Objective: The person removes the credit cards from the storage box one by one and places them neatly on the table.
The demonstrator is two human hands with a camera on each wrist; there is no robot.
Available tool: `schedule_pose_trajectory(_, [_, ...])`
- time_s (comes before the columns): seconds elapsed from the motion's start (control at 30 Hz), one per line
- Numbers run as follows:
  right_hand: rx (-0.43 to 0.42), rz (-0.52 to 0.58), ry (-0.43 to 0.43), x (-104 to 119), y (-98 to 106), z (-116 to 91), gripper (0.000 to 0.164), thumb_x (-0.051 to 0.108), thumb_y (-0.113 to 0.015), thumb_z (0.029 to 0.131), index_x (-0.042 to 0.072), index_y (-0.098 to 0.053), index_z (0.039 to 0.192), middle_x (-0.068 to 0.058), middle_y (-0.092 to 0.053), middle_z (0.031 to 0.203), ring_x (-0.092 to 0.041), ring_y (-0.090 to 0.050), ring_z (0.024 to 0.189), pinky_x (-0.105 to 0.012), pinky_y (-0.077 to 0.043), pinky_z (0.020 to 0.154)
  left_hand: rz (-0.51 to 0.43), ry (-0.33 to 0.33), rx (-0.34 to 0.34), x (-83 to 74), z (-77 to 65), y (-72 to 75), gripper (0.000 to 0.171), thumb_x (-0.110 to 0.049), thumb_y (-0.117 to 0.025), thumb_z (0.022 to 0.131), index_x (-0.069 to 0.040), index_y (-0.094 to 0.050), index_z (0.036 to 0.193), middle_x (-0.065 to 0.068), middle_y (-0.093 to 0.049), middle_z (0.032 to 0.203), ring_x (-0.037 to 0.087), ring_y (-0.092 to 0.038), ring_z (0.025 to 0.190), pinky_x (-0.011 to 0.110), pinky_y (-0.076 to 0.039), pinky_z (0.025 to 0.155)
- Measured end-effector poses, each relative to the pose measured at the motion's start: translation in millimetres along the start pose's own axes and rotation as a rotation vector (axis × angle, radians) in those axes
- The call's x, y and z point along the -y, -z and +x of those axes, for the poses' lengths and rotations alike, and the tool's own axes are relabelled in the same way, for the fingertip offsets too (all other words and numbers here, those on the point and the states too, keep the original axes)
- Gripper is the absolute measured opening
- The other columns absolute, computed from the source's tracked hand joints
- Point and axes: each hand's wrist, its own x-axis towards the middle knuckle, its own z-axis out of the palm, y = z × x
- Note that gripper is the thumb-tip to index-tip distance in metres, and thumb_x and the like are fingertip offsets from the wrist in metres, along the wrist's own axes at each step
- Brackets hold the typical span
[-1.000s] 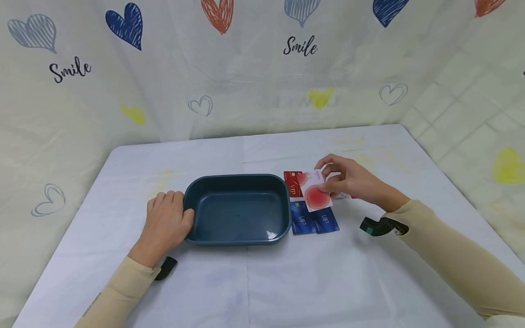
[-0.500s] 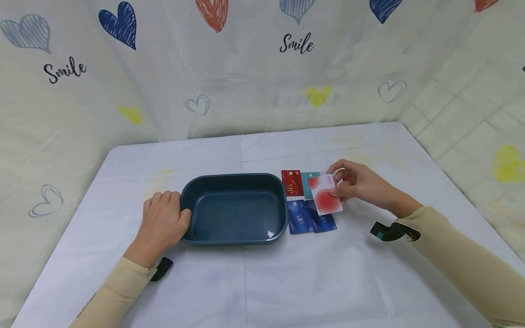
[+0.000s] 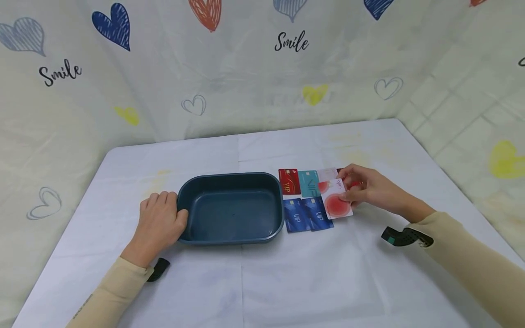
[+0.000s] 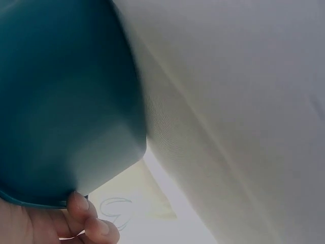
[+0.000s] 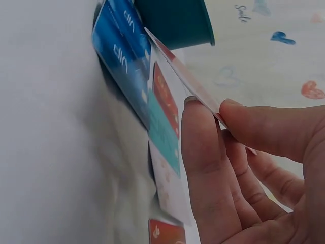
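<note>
My left hand grips the left rim of a dark teal plastic basin; in the left wrist view its fingertips curl at the rim. To the basin's right, my right hand pinches a white card with red circles between thumb and fingers. In the right wrist view that card is tilted and raised above the others. Beneath and beside it lie a red VIP card, a teal VIP card, two overlapping blue VIP cards and a partly covered pale pink card.
A red card lies at the row's end, mostly hidden by my right hand in the head view. White cloth covers the table. Behind it hangs a curtain printed with hearts and "Smile".
My right hand has moved rightward with the white card, uncovering the teal and pale pink cards and more of the blue ones. My left hand keeps its grip on the basin.
</note>
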Motion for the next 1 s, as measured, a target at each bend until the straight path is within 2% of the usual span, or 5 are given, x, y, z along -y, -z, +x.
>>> schedule_pose_trajectory(0.47, [-0.007, -0.016, -0.058, -16.8, 0.8, -11.1, 0.048, 0.026, -0.072, 0.084, 0.015, -0.048, 0.124, -0.013, -0.055, 0.108, -0.026, -0.060, 0.096, -0.033, -0.059, 0.070, 0.018, -0.005, -0.003, 1.7, 1.5, -3.6, 0.018, -0.018, -0.040, 0.086, -0.008, -0.043, 0.072, 0.007, -0.041, 0.070, 0.026, -0.035, 0.071, 0.038, -0.025, 0.070])
schedule_pose_trajectory(1.0, [0.012, -0.023, -0.152, -28.6, -4.4, -13.7, 0.054, 0.034, -0.073, 0.083, 0.013, -0.050, 0.127, -0.014, -0.057, 0.103, -0.021, -0.064, 0.084, -0.029, -0.057, 0.072, 0.020, -0.009, -0.022, -0.1, -0.1, -2.8, 0.017, -0.017, -0.041, 0.085, -0.008, -0.044, 0.071, 0.007, -0.041, 0.069, 0.026, -0.036, 0.070, 0.040, -0.026, 0.070])
